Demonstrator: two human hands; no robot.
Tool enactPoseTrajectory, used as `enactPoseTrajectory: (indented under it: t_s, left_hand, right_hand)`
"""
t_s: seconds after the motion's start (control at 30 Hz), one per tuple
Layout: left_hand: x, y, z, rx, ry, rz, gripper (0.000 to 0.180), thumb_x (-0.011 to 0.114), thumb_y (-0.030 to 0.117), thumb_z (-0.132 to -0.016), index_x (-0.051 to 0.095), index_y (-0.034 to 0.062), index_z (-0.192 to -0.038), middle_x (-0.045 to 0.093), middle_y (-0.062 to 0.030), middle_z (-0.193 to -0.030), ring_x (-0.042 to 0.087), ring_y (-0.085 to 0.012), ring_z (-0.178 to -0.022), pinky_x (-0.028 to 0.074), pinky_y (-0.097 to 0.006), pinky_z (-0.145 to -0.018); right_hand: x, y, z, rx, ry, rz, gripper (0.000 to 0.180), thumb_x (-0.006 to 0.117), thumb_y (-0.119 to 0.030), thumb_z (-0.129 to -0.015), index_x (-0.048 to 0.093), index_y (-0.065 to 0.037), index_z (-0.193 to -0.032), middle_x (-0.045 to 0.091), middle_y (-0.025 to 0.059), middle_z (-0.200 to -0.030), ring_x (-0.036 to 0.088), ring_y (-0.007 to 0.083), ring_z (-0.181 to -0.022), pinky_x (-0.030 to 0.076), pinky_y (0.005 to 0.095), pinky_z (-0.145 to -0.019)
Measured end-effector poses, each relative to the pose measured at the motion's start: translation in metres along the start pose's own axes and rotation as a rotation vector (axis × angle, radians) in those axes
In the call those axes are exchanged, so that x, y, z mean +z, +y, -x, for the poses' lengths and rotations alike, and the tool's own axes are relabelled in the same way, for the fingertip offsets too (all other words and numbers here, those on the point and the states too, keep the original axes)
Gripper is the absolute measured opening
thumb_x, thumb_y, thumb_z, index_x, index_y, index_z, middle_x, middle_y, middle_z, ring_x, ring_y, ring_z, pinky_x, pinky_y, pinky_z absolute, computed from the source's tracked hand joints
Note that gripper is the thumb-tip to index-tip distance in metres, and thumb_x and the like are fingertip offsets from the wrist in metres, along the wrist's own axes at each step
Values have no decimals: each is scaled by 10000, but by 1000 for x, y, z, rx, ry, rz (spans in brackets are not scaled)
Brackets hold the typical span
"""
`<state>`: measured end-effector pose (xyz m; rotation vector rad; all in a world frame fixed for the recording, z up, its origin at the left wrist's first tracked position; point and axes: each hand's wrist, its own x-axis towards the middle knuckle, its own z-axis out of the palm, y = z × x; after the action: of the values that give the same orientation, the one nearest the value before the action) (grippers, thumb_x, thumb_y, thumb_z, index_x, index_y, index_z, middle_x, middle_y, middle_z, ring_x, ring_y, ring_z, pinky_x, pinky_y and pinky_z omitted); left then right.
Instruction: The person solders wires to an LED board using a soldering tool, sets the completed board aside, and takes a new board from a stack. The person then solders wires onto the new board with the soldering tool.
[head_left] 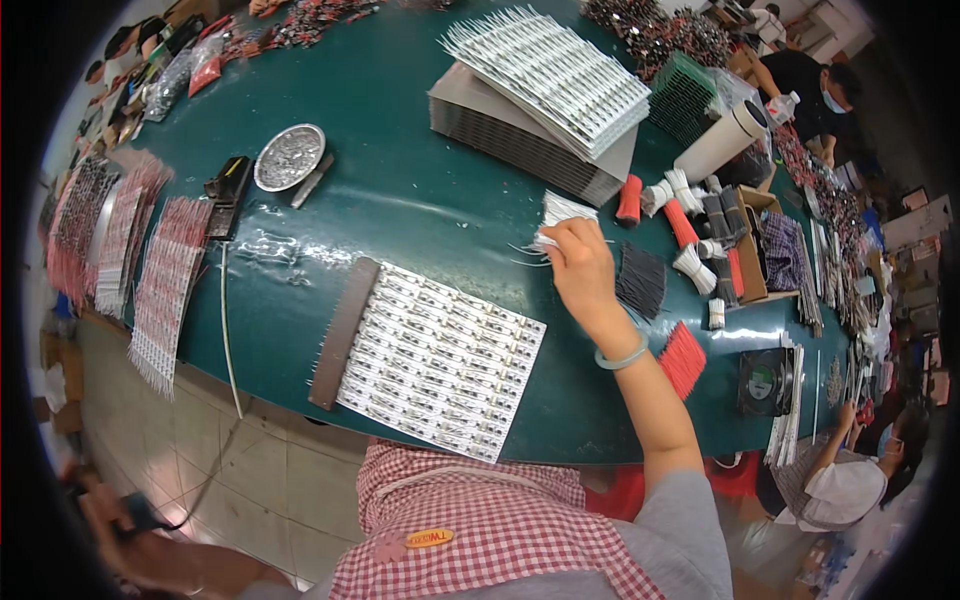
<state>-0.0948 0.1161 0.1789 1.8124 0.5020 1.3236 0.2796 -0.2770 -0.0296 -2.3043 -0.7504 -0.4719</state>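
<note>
My right hand (584, 262), with a pale green bangle at the wrist, reaches over the table. Its fingers pinch at the edge of a pile of short white wires (568, 208); several thin ends poke out beside it. Down at the lower left rim, my left hand (105, 515) is blurred and wrapped round a dark corded tool (143, 512), whose kind I cannot make out. In front of me lies a white panel of small circuit boards (440, 360), its left edge against a brown comb-like strip (343, 335). Black wires (640, 280) and red wires (682, 360) are laid out near my right forearm.
Stacked white board panels (550, 75) rest on a grey block (530, 140) at the back. A round metal dish (290, 158) stands far left, near wired panels (172, 290). Wire bundles (680, 225), a flask (722, 138) and a cardboard box (757, 245) crowd the right. Co-workers sit beyond.
</note>
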Motion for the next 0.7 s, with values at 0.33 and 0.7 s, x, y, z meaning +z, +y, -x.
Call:
enactPoseTrajectory:
  t_s: [0.33, 0.7]
  left_hand:
    - [185, -72, 205, -865, -266, 516, 538, 695, -67, -745, 531, -5, -1254, 616, -128, -1100, 625, -203, -884, 539, -353, -764]
    - [207, -88, 203, -844, -279, 521, 462, 709, -32, -744, 568, -32, -1184, 612, -144, -1095, 608, -278, -1090, 505, -467, -1001]
  right_hand:
    - [5, 34, 19, -128, 30, 161, 245, 724, 15, -705, 670, 15, -944, 598, 88, -907, 574, 269, -893, 492, 356, -769]
    - [14, 42, 17, -206, 106, 258, 156, 607, 28, -689, 645, -4, -837, 591, 89, -833, 573, 250, -810, 492, 342, -705]
